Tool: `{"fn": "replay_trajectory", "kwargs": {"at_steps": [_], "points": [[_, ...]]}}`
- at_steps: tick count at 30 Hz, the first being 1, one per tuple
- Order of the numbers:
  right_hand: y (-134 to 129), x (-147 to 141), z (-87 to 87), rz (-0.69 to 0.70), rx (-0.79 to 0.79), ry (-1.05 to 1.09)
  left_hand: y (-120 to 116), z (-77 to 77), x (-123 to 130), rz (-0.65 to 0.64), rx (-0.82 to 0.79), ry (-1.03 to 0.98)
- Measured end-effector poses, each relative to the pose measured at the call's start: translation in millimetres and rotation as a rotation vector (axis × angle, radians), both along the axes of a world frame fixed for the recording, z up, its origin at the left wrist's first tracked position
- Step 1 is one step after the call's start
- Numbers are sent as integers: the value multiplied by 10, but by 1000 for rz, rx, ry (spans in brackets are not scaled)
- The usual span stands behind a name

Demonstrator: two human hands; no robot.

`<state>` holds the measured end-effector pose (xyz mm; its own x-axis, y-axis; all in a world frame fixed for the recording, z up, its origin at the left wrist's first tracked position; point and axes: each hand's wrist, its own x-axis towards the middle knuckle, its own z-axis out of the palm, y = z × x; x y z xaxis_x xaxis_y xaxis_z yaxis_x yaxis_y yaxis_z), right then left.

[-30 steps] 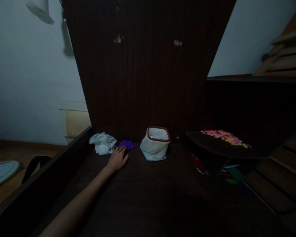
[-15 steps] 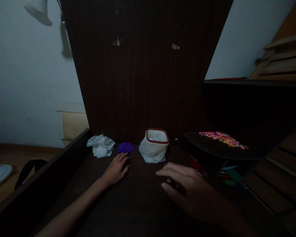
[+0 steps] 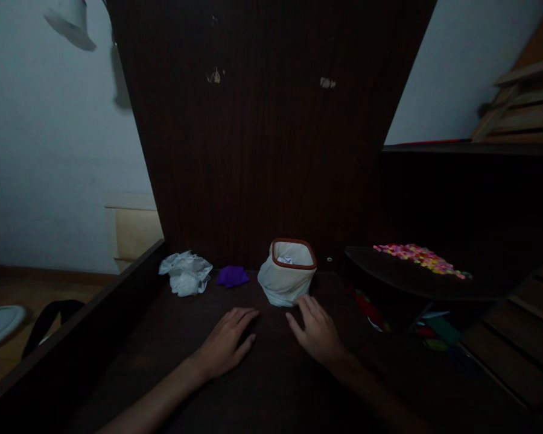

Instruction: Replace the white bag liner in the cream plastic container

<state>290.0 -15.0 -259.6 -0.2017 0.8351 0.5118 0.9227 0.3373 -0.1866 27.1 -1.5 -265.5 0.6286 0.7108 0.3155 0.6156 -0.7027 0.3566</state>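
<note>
My left hand [image 3: 228, 339] rests palm down on the dark wooden surface [image 3: 199, 398], thumb apart from the fingers, holding nothing. Opposite it, my right hand [image 3: 315, 328] is open too, its fingertips close to the lower front of a small bin [image 3: 284, 283]. The bin has a brown square rim and a white bag liner, with some whitish scraps inside. Whether the right fingertips touch the liner I cannot tell. A folded purple cloth or bag [image 3: 232, 276] lies left of the bin, and a crumpled white plastic bag [image 3: 185, 273] lies further left.
On the right, a dark rounded shelf [image 3: 389, 274] bears a row of small pink and yellow pieces [image 3: 420, 258]. Colourful items [image 3: 441, 331] lie beneath it. A tall dark panel [image 3: 262, 132] stands behind, and a raised side board [image 3: 85, 319] borders the left.
My left hand has drawn back from the purple cloth toward the middle. My right hand has moved forward and down, near the front of the bin. The view has shifted slightly.
</note>
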Motion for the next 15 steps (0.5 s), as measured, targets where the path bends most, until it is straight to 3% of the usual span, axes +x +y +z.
{"fn": "replay_trajectory", "kwargs": {"at_steps": [2,5,10,15], "points": [[141,80,-43,-79,100,95,95,25,140,-23,2,-23],[260,172,-117,-105,126,122,258,22,365,-39,21,-18],[263,213,-220,-65,7,-76,474,-7,603,-44,74,7],[224,207,-143,-48,-118,-226,545,12,646,-74,78,31]]}}
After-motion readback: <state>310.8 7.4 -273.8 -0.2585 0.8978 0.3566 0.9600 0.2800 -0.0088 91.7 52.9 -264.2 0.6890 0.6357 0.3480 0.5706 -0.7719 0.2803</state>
